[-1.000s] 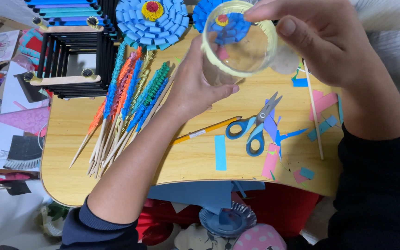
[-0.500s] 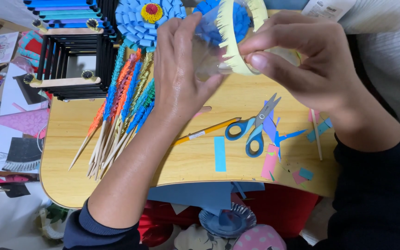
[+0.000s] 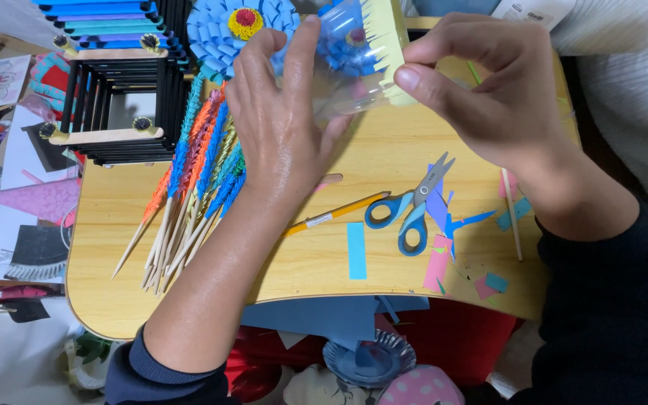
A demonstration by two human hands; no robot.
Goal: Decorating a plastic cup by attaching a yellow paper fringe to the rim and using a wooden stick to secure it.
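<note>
Holding clear plastic cup (image 3: pixel 343 71) near table's (image 3: pixel 316 262) far edge: left hand (image 3: pixel 286 127) spread, cradling; right hand (image 3: pixel 489 90) pinching fringed yellow paper strip (image 3: pixel 388 49) rightward.

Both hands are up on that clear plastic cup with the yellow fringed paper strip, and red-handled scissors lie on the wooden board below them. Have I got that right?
Nearly. The scissors have blue handles, not red; the head view shows them lying on the wooden board. The rest holds: the left hand and right hand are both on the clear plastic cup with the yellow fringed paper strip.
</note>
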